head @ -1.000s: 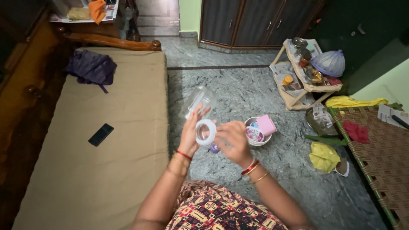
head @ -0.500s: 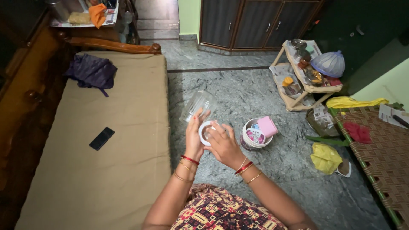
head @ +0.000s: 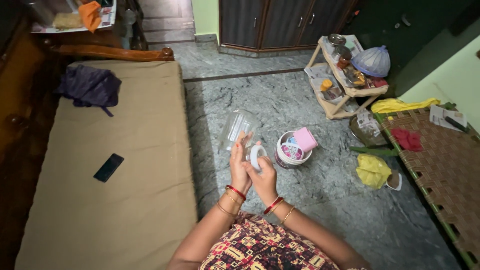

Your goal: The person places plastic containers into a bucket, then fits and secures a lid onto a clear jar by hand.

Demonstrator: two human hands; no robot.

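— What have our fingers got hold of?

— Our left hand has its fingers wrapped round the near end of a clear glass jar, which tilts away from us over the stone floor. Our right hand has its fingers closed on a white round lid, held on edge just right of the jar's mouth and touching our left hand.

— And close around them?

— Just right of the lid, on the floor, we see a round white tub full of small items, with a pink pouch resting on its far rim. Farther right lie a yellow bag and a green stalk.

— What lies to our left?

— A tan mattress with a black phone lying flat on it, well apart from our hands, and a purple cloth bunched at its far end.

— And at the far right?

— A low wooden rack carrying jars and a blue mesh cover, and nearer, a woven cot with a red cloth on it.
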